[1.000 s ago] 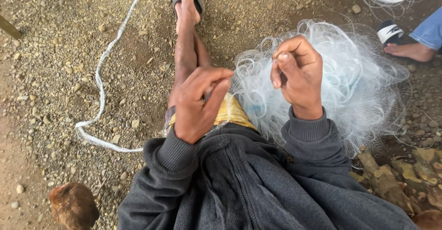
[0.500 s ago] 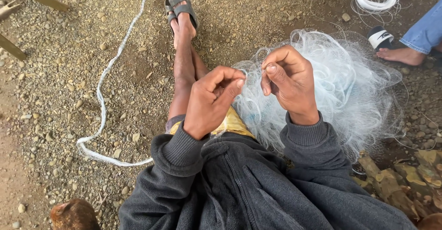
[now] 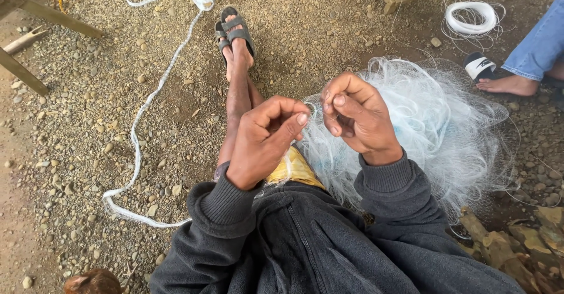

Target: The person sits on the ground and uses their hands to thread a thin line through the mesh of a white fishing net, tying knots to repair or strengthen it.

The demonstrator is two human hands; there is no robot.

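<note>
Both hands, left hand (image 3: 261, 138) and right hand (image 3: 358, 117), pinch fine strands of the pale fishing net (image 3: 435, 123); white rope (image 3: 138, 135) lies at nine o'clock.

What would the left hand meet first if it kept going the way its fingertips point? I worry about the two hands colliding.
Probably the right hand: the left hand points its pinched fingertips straight at it across a small gap where fine net strands run. Depth is unclear.
</note>
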